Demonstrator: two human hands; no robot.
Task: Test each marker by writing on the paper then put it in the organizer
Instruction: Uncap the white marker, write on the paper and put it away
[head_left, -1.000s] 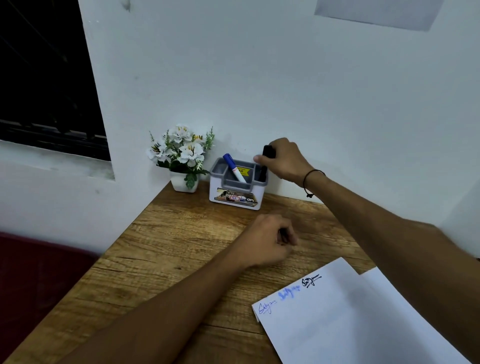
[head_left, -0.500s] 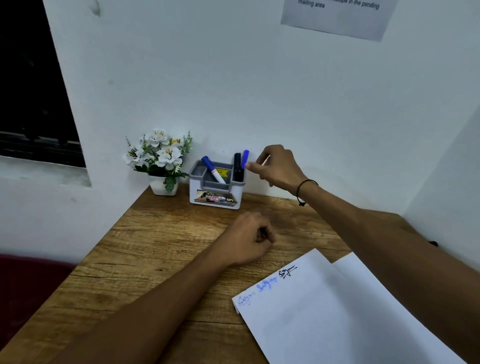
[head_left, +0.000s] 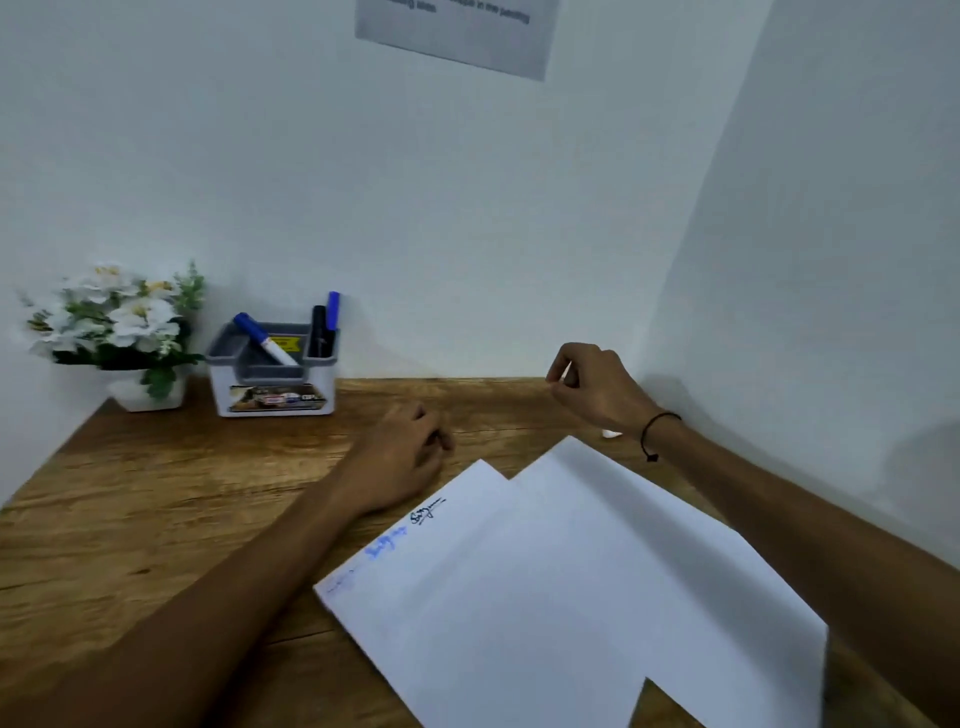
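The grey-and-white organizer (head_left: 271, 371) stands against the back wall beside a white flower pot (head_left: 148, 392), near the wooden desk's (head_left: 156, 509) left edge; a blue-capped marker (head_left: 264, 340) leans in its wide compartment, a black marker (head_left: 318, 330) and a blue marker (head_left: 332, 312) stand upright in the right one; the left hand (head_left: 402, 457) rests loosely curled on bare wood just beyond the paper's (head_left: 561, 587) scribbled top edge; the right hand (head_left: 592, 387) hovers near the corner wall, fingers curled, pinching something small and white, identity unclear; open desk lies between organizer and hands.
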